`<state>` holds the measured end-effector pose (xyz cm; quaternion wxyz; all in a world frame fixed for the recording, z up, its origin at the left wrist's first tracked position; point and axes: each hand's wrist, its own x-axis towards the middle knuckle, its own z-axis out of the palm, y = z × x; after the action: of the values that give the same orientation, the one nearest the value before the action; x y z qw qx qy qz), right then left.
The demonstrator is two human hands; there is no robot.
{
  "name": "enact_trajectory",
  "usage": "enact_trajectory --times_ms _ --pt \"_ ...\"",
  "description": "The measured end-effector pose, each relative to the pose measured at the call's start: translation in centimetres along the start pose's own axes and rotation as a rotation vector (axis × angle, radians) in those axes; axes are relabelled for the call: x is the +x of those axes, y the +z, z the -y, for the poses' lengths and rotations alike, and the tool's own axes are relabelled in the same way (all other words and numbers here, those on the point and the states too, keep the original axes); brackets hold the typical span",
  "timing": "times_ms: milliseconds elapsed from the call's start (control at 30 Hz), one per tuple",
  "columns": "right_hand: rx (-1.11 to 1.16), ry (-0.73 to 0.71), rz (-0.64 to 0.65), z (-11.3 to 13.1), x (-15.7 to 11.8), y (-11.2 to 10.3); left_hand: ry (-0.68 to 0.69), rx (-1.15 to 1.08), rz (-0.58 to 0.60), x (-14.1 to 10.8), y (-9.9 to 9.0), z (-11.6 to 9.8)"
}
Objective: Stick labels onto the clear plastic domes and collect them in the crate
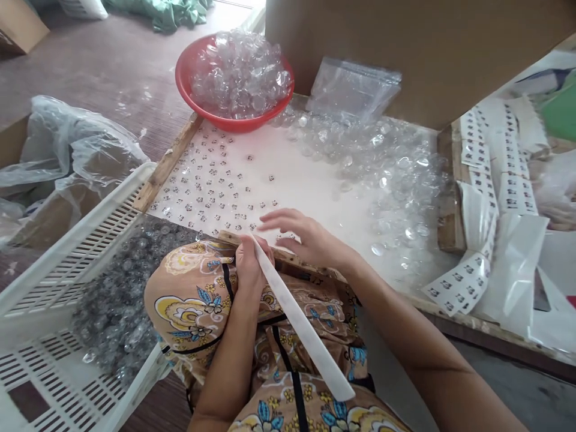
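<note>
My left hand (250, 262) is closed around the upper end of a long white paper strip (308, 327), which hangs down across my lap. My right hand (303, 235) is just right of it, its fingers apart and bent towards the strip's top end; nothing shows clearly in them. Beyond both hands lies a white board (310, 174). Small clear discs with dark printed pictures (218, 191) are scattered over its left part. Plain clear discs (387, 174) are heaped along its right and back.
A red bowl (238, 125) heaped with clear pieces stands at the back. To the left, a white plastic crate (85, 240) holds many small pieces. Strips of printed stickers (477, 174) lie at the right, near a wooden edge. A cardboard box (382, 42) rises behind clear plastic bags (351, 90).
</note>
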<state>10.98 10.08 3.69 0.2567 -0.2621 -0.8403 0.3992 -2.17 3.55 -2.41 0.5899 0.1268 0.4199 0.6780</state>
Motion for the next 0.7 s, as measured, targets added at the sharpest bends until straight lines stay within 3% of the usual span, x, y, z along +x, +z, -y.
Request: enact_trajectory --times_ms 100,167,300,433,533,700 --pt "-0.035 -0.125 0.097 1.3 -1.3 0.2 0.009 0.025 -0.077 0.0 0.3 -0.2" --pt "0.005 -0.098 0.020 1.6 -1.4 0.7 0.011 0.056 -0.083 0.0 0.3 -0.2" --pt "0.286 0.206 -0.228 1.2 -1.0 0.9 -0.011 0.080 0.062 0.1 0.2 -0.1" --pt "0.473 0.458 -0.107 0.9 -1.3 0.3 0.027 0.139 0.117 -0.1 -0.1 0.0" --pt "0.427 0.567 -0.041 0.8 -2.0 0.2 0.038 0.184 0.135 -0.2 -0.4 0.1" --pt "0.100 0.616 -0.076 0.6 -2.2 0.1 0.036 0.274 0.136 -0.3 -0.4 0.3"
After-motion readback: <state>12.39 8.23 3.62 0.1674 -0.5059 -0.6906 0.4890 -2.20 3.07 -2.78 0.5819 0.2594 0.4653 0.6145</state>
